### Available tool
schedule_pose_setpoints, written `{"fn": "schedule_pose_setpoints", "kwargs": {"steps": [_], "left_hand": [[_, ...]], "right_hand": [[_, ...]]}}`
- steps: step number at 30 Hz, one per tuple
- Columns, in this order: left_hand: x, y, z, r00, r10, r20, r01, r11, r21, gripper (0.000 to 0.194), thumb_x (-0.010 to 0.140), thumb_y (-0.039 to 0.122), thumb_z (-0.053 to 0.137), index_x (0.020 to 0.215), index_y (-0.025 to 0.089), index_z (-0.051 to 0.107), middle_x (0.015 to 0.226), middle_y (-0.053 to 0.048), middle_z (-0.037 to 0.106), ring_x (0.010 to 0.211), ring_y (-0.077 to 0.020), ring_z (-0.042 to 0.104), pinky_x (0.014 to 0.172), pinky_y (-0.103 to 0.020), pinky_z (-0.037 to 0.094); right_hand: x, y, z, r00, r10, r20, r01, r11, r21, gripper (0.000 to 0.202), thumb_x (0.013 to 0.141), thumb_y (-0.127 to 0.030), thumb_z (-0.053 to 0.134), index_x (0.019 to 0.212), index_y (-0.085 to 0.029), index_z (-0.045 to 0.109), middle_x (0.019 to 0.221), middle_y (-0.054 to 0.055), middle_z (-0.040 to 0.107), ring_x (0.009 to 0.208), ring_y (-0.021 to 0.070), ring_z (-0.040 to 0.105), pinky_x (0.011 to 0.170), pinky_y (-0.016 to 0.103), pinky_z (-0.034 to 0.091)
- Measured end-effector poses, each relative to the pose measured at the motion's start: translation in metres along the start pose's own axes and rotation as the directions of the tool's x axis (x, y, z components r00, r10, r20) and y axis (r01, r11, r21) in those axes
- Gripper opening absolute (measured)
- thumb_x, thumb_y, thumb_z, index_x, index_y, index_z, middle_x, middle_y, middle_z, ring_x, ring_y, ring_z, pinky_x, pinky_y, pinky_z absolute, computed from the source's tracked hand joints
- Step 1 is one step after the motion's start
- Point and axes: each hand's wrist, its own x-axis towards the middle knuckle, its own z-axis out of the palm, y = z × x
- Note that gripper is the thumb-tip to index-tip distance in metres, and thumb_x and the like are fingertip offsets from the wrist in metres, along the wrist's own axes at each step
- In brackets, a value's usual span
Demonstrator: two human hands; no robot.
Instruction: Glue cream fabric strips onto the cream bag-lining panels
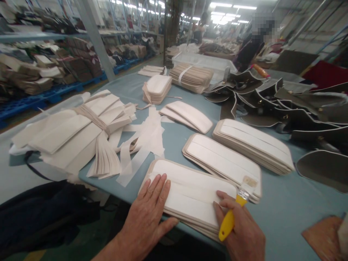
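My left hand (152, 206) lies flat with its fingers stretched out on the left end of a stack of white and beige panels (190, 185) at the table's front edge. At the right end of that stack is my right hand (241, 221), holding a brush with a yellow handle (230, 221). The brush's pale bristles point away from me, over the corner of a second panel stack (217, 152). The thumb and a finger of my right hand rest on the nearest stack's top panel. A third stack (252, 145) lies behind to the right.
Loose panels (187, 114) and pale strips (146, 134) lie mid-table. Tied beige pieces (73, 127) are on the left, with bundled panels (191, 76) and a clear plastic bin (206, 59) at the back. Dark olive pieces with white edges (299, 108) crowd the right. A person stands beyond.
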Motion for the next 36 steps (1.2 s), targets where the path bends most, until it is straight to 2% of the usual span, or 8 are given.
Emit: {"fn": "schedule_pose_setpoints", "kwargs": {"steps": [7, 11, 14, 17, 24, 29, 33, 36], "left_hand": [[-0.012, -0.01, 0.004, 0.999, -0.038, -0.01, 0.037, 0.999, -0.039, 0.088, 0.096, 0.07, 0.047, 0.149, -0.001, 0.047, 0.156, -0.023, 0.053, 0.149, -0.0342, 0.043, 0.127, -0.047, 0.019], [-0.018, -0.022, 0.007, 0.994, -0.108, -0.018, 0.107, 0.993, -0.057, 0.092, 0.098, 0.068, 0.046, 0.155, -0.003, 0.036, 0.158, -0.025, 0.05, 0.151, -0.0366, 0.039, 0.126, -0.049, 0.022], [-0.021, -0.031, 0.01, 0.985, -0.17, -0.023, 0.168, 0.983, -0.068, 0.09, 0.101, 0.063, 0.04, 0.159, -0.004, 0.025, 0.158, -0.022, 0.051, 0.149, -0.035, 0.041, 0.125, -0.045, 0.023], [-0.025, -0.035, 0.013, 0.982, -0.186, -0.025, 0.184, 0.98, -0.069, 0.086, 0.103, 0.059, 0.04, 0.162, -0.001, 0.021, 0.157, -0.016, 0.054, 0.147, -0.0358, 0.043, 0.124, -0.045, 0.024], [-0.031, -0.039, 0.01, 0.99, -0.141, -0.015, 0.14, 0.989, -0.053, 0.083, 0.101, 0.057, 0.048, 0.16, 0.002, 0.031, 0.153, -0.012, 0.059, 0.143, -0.0419, 0.044, 0.122, -0.052, 0.025], [-0.039, -0.04, 0.005, 0.994, -0.109, -0.006, 0.109, 0.993, -0.042, 0.073, 0.101, 0.049, 0.051, 0.155, 0.002, 0.041, 0.153, -0.012, 0.06, 0.143, -0.0415, 0.045, 0.123, -0.053, 0.024], [-0.045, -0.037, 0.005, 0.991, -0.134, -0.022, 0.132, 0.988, -0.082, 0.075, 0.101, 0.049, 0.052, 0.157, 0.002, 0.037, 0.152, -0.015, 0.06, 0.143, -0.0375, 0.046, 0.124, -0.048, 0.024], [-0.049, -0.036, 0.005, 0.984, -0.172, -0.039, 0.166, 0.977, -0.137, 0.07, 0.101, 0.042, 0.052, 0.158, 0.005, 0.035, 0.149, -0.015, 0.062, 0.143, -0.0352, 0.046, 0.125, -0.047, 0.025]], "right_hand": [[0.001, -0.001, 0.0, 1.0, 0.0, -0.008, 0.0, 1.0, -0.014, 0.031, 0.11, -0.051, 0.046, 0.098, -0.025, 0.059, 0.109, 0.002, 0.08, 0.09, 0.0193, 0.076, 0.076, 0.028, 0.054], [-0.001, -0.001, 0.0, 1.0, 0.02, 0.007, -0.02, 0.999, -0.026, 0.032, 0.109, -0.053, 0.047, 0.099, -0.025, 0.06, 0.11, 0.002, 0.08, 0.092, 0.0209, 0.076, 0.076, 0.03, 0.054], [-0.003, -0.001, 0.0, 1.0, 0.028, 0.011, -0.028, 0.999, -0.03, 0.032, 0.108, -0.053, 0.047, 0.099, -0.025, 0.06, 0.11, 0.003, 0.08, 0.092, 0.022, 0.076, 0.075, 0.031, 0.054], [-0.003, 0.0, 0.001, 0.999, 0.04, 0.032, -0.039, 0.999, -0.028, 0.032, 0.108, -0.052, 0.048, 0.1, -0.024, 0.061, 0.111, 0.003, 0.08, 0.093, 0.0225, 0.077, 0.076, 0.031, 0.054], [-0.004, -0.002, 0.001, 0.998, 0.06, 0.036, -0.057, 0.997, -0.059, 0.034, 0.107, -0.054, 0.047, 0.099, -0.025, 0.061, 0.11, 0.003, 0.08, 0.092, 0.022, 0.076, 0.075, 0.03, 0.054], [-0.005, -0.003, 0.001, 0.997, 0.065, 0.036, -0.063, 0.997, -0.054, 0.033, 0.107, -0.054, 0.049, 0.1, -0.025, 0.061, 0.111, 0.002, 0.079, 0.095, 0.0212, 0.076, 0.078, 0.03, 0.054], [-0.002, -0.005, 0.001, 0.998, 0.061, 0.034, -0.059, 0.996, -0.061, 0.034, 0.108, -0.054, 0.048, 0.098, -0.025, 0.06, 0.11, 0.002, 0.08, 0.095, 0.0208, 0.076, 0.076, 0.029, 0.054], [0.0, -0.008, -0.001, 0.998, 0.059, 0.029, -0.057, 0.996, -0.063, 0.034, 0.108, -0.054, 0.047, 0.097, -0.025, 0.06, 0.109, 0.002, 0.08, 0.094, 0.0207, 0.076, 0.075, 0.029, 0.054]]}}
